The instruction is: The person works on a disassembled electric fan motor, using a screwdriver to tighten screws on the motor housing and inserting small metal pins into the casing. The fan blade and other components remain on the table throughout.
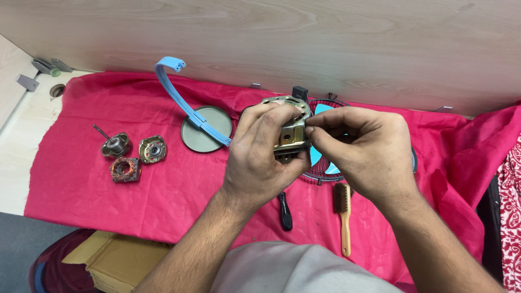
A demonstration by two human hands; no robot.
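At the centre of the frame, slightly above the middle, the left hand (259, 157) was wrapped around a brass-coloured motor housing (290, 130), fingers closed over its top and thumb beneath, holding it up off the red cloth (81, 179). The right hand (364, 154) came in from the right with its fingertips (317, 130) pinched together against the housing's right edge; what they pinched, if anything, was too small to make out. To do this fiddly work well, the left grip probably needed to stay firm and steady so the housing did not turn, while the right fingers worked lightly and squarely at the edge, keeping any small part over the cloth in case it dropped. Both forearms rose from the bottom of the frame and converged, wrists bent slightly inward, backs of the hands facing the camera. Behind the hands lay a fan grille with blue blades (325, 168). At centre left a grey round disc (205, 130) sat under a curved blue plastic bracket (179, 97). Further left were a rotor with shaft (114, 145), a metal end cap (152, 149) and a copper-wound stator (126, 169). Below the hands lay a black-handled screwdriver (285, 212) and a wooden brush (343, 217).
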